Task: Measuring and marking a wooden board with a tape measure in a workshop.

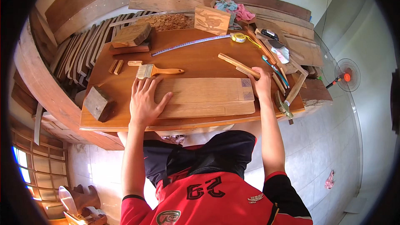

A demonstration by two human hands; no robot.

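Note:
Before me lies a flat wooden board [203, 93] with pencil lines and two dark shaded squares at its right end. My left hand [145, 98] rests palm down over the board's left end, thumb spread. Just beyond its fingertips is a flat paintbrush [156, 70] with an orange handle and pale bristles. At the board's far right corner, my right hand [261, 82] has its fingers around the near end of a slim wooden stick [238, 65]. A shorter thin strip shows alongside the stick; whether the two are joined I cannot tell.
A claw hammer [286, 107] overhangs the table's right edge near a teal toothbrush [276, 70]. A tape measure [238, 37] lies extended at the back, before a carved bird panel [212, 21]. Wood blocks [99, 103] sit left. A fan [347, 75] stands right.

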